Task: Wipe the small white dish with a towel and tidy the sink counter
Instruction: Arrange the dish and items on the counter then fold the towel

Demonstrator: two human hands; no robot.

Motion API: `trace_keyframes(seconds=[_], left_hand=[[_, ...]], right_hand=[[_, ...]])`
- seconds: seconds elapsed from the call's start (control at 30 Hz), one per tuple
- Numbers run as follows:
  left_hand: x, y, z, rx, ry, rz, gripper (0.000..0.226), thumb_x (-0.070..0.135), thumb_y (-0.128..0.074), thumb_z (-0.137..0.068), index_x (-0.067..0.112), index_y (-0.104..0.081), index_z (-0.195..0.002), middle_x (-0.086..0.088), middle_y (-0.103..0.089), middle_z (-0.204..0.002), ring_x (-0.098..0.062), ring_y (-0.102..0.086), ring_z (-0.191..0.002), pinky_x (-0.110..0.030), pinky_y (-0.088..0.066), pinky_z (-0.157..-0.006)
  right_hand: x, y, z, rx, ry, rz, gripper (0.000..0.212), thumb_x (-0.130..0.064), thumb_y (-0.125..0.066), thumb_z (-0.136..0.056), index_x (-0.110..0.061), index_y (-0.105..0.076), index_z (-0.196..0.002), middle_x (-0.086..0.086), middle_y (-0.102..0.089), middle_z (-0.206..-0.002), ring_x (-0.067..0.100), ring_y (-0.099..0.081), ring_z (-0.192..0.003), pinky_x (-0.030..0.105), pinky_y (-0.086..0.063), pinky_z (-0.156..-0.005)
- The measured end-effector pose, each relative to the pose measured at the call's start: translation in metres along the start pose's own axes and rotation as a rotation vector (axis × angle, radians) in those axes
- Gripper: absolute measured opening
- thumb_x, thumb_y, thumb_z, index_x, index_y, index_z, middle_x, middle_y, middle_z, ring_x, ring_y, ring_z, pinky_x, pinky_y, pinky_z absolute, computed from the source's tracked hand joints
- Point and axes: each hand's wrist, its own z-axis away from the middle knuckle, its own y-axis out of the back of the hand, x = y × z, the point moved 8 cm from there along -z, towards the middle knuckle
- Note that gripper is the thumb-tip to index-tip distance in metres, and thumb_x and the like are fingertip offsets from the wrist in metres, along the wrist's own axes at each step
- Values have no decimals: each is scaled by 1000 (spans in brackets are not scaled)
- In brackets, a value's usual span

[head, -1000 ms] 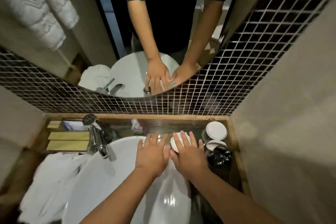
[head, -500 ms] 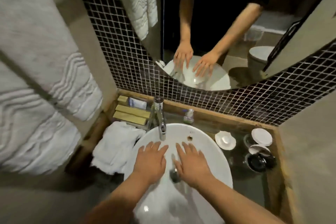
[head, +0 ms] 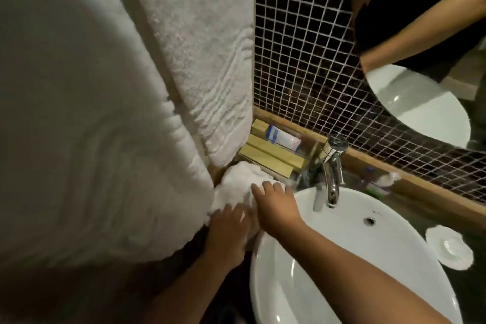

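A crumpled white towel [head: 238, 181] lies on the counter left of the white basin [head: 342, 258]. My right hand [head: 276, 205] rests flat on the towel with fingers spread. My left hand [head: 227, 231] touches the towel's near edge, fingers apart; no grip shows on either hand. The small white dish [head: 449, 247] sits on the dark counter at the right of the basin, well away from both hands.
Large white towels [head: 131, 87] hang on the left, close to the camera. A chrome tap [head: 332, 173] stands behind the basin. Wooden blocks [head: 268, 155] and a small packet [head: 282, 138] lie in the back corner. Mosaic tiles and a mirror [head: 420, 47] back the counter.
Both hands left the dish at the right, crossed over the basin and now lie on the crumpled towel at the left. The view swung left with them.
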Motion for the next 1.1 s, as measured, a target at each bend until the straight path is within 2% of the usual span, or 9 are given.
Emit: trace_keyframes(seconds=[0.13,0.33,0.43,0.5,0.6,0.73,0.9,1.0,1.1], left_hand=[[-4,-17,-14,97,-8,57,53,32,-73,-80,27,-50,-128,-2,-54,-130,-28,-45,-118,-40,-46,-95],[-31,17,-20,249,104,135,36,35,-79,-75,27,-66,-107,2,-69,-100,-17,-61,-89,-29,-52,-72],[-38,10,6,288,136,272,47,38,-62,-85,28,-56,-130,-3,-61,-129,-26,-58,-116,-40,-52,-88],[-26,-28,25,89,133,258,71,53,-48,-89,34,-21,-153,-6,-20,-162,-32,-19,-147,-53,-33,-111],[-12,-67,38,-16,108,144,99,55,-57,-85,39,13,-153,-6,24,-162,-34,20,-147,-63,-10,-116],[-15,-72,29,17,191,82,88,52,-53,-93,39,11,-153,-10,21,-162,-37,19,-147,-68,-12,-114],[-7,-69,16,3,281,65,85,61,-41,-92,36,14,-153,-13,16,-163,-40,17,-147,-71,0,-112],[-5,-57,18,-25,218,32,73,62,-28,-95,35,5,-155,-12,12,-164,-40,9,-148,-69,-5,-113],[-17,-29,21,-2,171,11,58,57,-18,-98,37,-22,-153,-8,-13,-164,-36,-19,-147,-62,-13,-116]], right_hand=[[5,-24,-29,-100,-33,99,70,-43,-75,-82,-27,-44,-143,14,-58,-129,38,-54,-119,62,-34,-107],[2,-2,-38,59,120,-23,29,-30,-69,-88,-19,-59,-113,11,-58,-99,31,-61,-82,38,-42,-58],[16,14,-41,122,71,-77,25,-22,-64,-90,-21,-63,-115,8,-62,-98,29,-61,-82,37,-49,-62],[17,7,-31,95,64,-86,28,-18,-62,-90,-24,-68,-116,4,-65,-95,25,-64,-81,34,-51,-64],[12,-11,-16,-25,57,-115,21,-35,-57,-93,-25,-73,-103,-3,-68,-80,20,-66,-74,38,-59,-72],[0,-34,-25,11,154,17,27,-39,-64,-87,-22,-69,-107,-1,-64,-81,21,-65,-78,41,-50,-92],[3,-53,-40,8,142,9,63,-50,-57,-92,-26,-40,-148,10,-44,-153,36,-46,-133,58,-23,-118],[4,-46,-40,11,98,0,60,-53,-56,-93,-29,-43,-146,7,-44,-154,36,-49,-132,65,-16,-119],[-3,-36,-32,28,27,38,66,-46,-68,-88,-23,-44,-145,14,-44,-149,39,-52,-124,63,-31,-114]])
